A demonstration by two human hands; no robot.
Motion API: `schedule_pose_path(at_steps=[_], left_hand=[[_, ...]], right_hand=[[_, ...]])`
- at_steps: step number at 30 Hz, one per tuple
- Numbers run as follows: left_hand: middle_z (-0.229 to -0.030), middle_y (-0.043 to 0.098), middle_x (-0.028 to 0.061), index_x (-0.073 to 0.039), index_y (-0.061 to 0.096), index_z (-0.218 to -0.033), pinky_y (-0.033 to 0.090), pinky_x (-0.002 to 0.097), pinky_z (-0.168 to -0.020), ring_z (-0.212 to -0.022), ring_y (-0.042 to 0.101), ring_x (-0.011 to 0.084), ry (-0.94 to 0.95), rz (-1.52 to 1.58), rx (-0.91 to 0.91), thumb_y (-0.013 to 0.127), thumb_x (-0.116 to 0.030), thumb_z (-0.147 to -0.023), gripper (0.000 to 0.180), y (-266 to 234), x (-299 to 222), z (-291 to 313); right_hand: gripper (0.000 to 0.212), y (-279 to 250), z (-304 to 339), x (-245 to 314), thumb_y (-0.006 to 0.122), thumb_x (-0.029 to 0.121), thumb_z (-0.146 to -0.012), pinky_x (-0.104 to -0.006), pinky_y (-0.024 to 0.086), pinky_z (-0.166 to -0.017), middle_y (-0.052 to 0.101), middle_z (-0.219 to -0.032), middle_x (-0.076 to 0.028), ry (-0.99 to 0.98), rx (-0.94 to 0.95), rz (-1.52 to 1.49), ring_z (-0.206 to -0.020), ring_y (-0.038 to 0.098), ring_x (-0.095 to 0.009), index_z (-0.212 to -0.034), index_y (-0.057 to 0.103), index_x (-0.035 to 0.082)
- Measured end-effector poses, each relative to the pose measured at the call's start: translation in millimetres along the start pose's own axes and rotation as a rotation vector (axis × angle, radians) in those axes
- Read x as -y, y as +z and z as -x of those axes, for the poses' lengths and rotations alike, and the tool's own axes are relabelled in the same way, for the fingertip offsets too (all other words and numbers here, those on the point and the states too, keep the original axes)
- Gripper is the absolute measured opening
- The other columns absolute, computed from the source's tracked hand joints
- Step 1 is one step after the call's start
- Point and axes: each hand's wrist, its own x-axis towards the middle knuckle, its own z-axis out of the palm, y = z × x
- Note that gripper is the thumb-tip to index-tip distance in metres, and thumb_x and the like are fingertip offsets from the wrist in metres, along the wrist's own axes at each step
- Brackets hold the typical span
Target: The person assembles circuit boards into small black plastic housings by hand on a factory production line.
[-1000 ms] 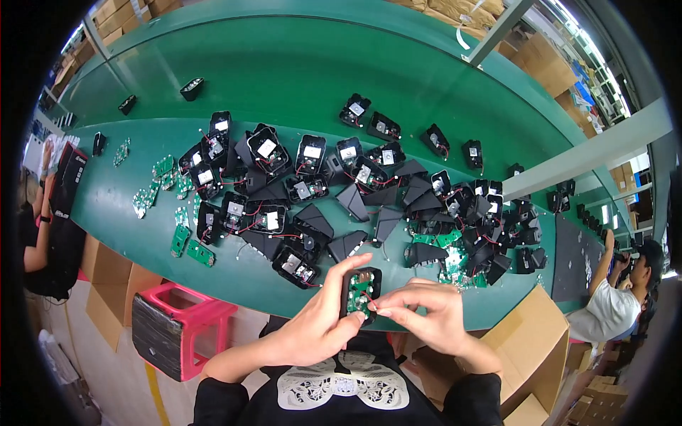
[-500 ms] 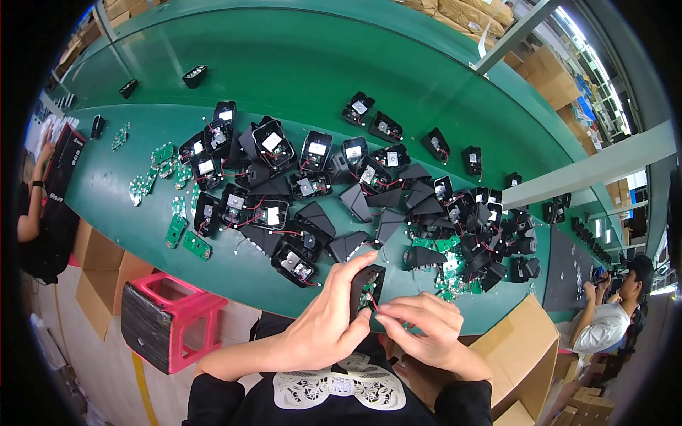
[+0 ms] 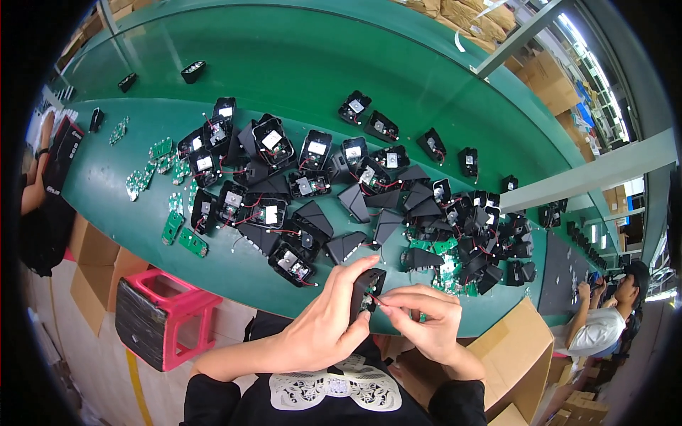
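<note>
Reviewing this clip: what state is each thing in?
Left hand, closed around black housing
Right hand, pinching red wire
Black housing, tilted, open side facing right
Red wire, pinched
Other housings, many open
Circuit boards at left, loose
Cardboard box at right, open
Pink stool, unoccupied

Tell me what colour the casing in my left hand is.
The casing is black; the head view shows it best.
</note>
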Motion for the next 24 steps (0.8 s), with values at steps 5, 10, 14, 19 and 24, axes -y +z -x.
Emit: schedule_pose_path(at_steps=[5, 10, 14, 19, 24], left_hand=[[-0.119, 0.034, 0.0205, -0.002, 0.011, -0.133, 0.049, 0.0290, -0.064, -0.070, 0.056, 0.0167, -0.202, 0.222, 0.229, 0.045, 0.002, -0.081, 0.063, -6.6, -5.4, -3.9], [-0.123, 0.031, 0.0222, -0.001, 0.011, -0.133, 0.037, 0.0313, -0.073, -0.085, 0.042, 0.0221, -0.253, 0.342, 0.218, 0.045, -0.002, -0.082, 0.061, -7.5, -7.2, -4.0], [-0.123, 0.030, 0.0245, 0.003, 0.014, -0.132, 0.030, 0.0387, -0.097, -0.117, 0.036, 0.0344, -0.084, 0.216, 0.101, 0.048, -0.004, -0.081, 0.062, 1.6, -0.9, -1.2], [-0.116, 0.033, 0.0231, 0.003, 0.014, -0.132, 0.035, 0.0385, -0.090, -0.103, 0.042, 0.0324, -0.085, 0.225, 0.067, 0.049, -0.003, -0.080, 0.062, 3.5, -3.2, 0.8], [-0.112, 0.035, 0.0227, 0.002, 0.015, -0.131, 0.038, 0.0377, -0.083, -0.094, 0.045, 0.0314, -0.041, 0.233, 0.023, 0.049, -0.002, -0.080, 0.062, 6.2, -2.0, 1.7]], right_hand=[[0.015, 2.0, -0.3, -9.2, 0.067, -0.003, -0.068, -0.0209, 0.043, -0.050, 0.061, -0.083, -0.007, -0.133, -0.026, -0.020, -0.064, 0.055, -0.013, -0.082, 0.067, 0.001], [0.013, -0.7, 0.0, -1.4, 0.069, -0.005, -0.066, -0.0210, 0.042, -0.050, 0.056, -0.080, -0.006, -0.018, 0.036, 0.027, -0.062, 0.052, -0.011, -0.078, 0.066, 0.001], [0.014, 3.4, 0.5, -4.2, 0.070, -0.005, -0.065, -0.0200, 0.040, -0.050, 0.057, -0.080, -0.007, -0.096, -0.030, 0.045, -0.061, 0.051, -0.010, -0.077, 0.065, 0.000], [0.015, 6.8, 0.3, -4.0, 0.071, -0.003, -0.065, -0.0197, 0.037, -0.048, 0.057, -0.079, -0.006, -0.099, -0.064, 0.010, -0.059, 0.049, -0.009, -0.078, 0.063, 0.001], [0.015, 6.9, 0.4, -6.0, 0.071, -0.002, -0.065, -0.0199, 0.036, -0.049, 0.057, -0.078, -0.006, -0.144, -0.065, 0.034, -0.063, 0.049, -0.010, -0.078, 0.064, 0.001]])
